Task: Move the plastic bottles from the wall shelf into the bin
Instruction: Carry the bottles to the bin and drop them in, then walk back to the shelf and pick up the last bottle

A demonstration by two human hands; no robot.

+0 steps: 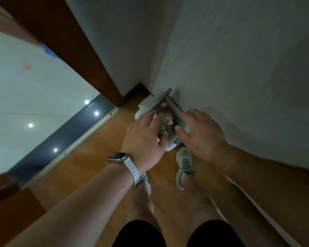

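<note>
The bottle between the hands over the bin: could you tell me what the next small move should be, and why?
Probably let the bottle drop. It sits over the open bin by the wall, the left hand touches it only at the fingers, and the right hand is spread open beside it.

Bottles in the bin by the wall

The bin (182,124) is sitting on the floor (100,157) against the wall (239,68). A bottle (166,122) is lying inside it, between the left hand (144,138) and right hand (202,134). A shoe (184,166) is standing just before the bin.
</note>
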